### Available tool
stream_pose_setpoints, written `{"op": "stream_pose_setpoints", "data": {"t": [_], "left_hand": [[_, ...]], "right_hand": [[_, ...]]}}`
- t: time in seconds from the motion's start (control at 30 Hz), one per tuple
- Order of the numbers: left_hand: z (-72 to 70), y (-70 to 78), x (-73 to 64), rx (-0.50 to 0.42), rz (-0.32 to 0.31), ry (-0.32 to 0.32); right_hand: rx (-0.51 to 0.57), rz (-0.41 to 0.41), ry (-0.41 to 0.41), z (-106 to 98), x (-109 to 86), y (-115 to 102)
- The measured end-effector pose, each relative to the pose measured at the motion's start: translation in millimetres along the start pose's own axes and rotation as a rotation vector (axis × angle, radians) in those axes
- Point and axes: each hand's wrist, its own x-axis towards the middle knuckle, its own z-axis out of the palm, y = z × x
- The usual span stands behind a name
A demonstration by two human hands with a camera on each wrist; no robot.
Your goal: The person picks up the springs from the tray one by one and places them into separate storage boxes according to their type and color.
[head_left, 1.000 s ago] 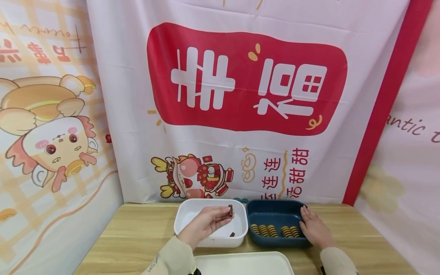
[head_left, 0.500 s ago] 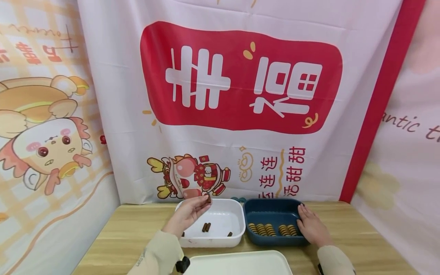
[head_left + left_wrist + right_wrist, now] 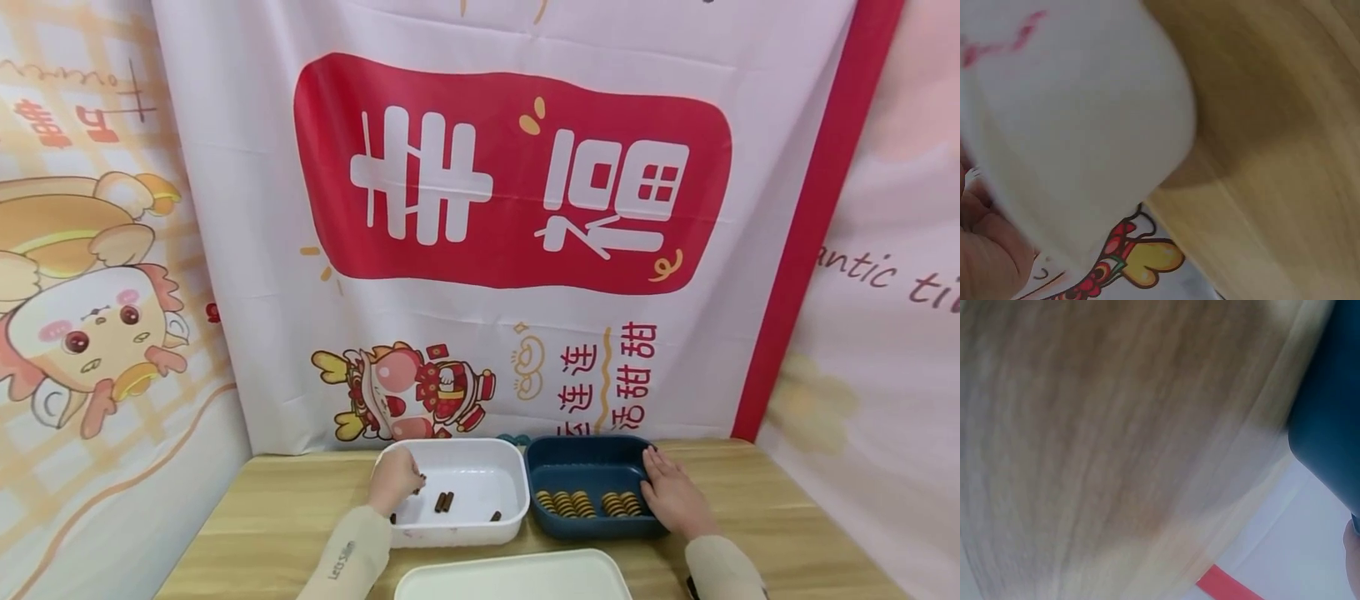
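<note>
In the head view my left hand reaches over the left side of the white bin. Its fingertips pinch a small dark brown biscuit, mostly hidden by the fingers. More short brown biscuit pieces lie on the bin floor, two of them side by side. My right hand rests with fairly straight fingers on the right rim of the navy bin. Inside that bin, yellow-and-dark striped biscuits stand in short rows along the near side. Only part of the left hand shows in the left wrist view.
A cream tray lies in front of the bins, cut off by the lower frame edge. Both bins stand side by side on a wooden table, close to a printed cloth hanging behind.
My left hand, holding the biscuit, has gone from the middle of the white bin to its left side and down into it. My right hand stays on the navy rim.
</note>
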Motion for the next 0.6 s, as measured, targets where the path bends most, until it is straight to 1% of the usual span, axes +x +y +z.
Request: {"op": "stream_pose_setpoints", "data": {"t": [0.03,0.07,0.17,0.2,0.33,0.43,0.6], "left_hand": [[3.6,-2.1,-0.4,0.064,0.004,0.012],[7.2,-3.6,-0.3,0.105,0.006,0.018],[13.6,-7.9,0.2,0.168,-0.031,-0.008],[15.4,-8.7,0.7,0.191,-0.033,-0.008],[19.3,-9.2,1.7,0.24,-0.035,-0.007],[21.1,-9.3,1.0,0.273,-0.049,0.001],[22.8,-10.0,0.4,0.301,-0.061,0.015]], "right_hand": [[0.002,0.002,-0.001,0.1,-0.9,-0.4],[0.004,0.004,-0.002,0.4,-1.4,-0.5],[0.01,0.002,0.006,2.2,2.4,-4.3],[0.008,0.0,0.009,2.8,3.9,-5.6],[0.01,-0.007,0.0,3.7,8.7,-11.5],[0.019,-0.005,-0.021,3.3,10.5,-15.0],[0.023,0.001,-0.022,4.5,12.5,-16.8]]}}
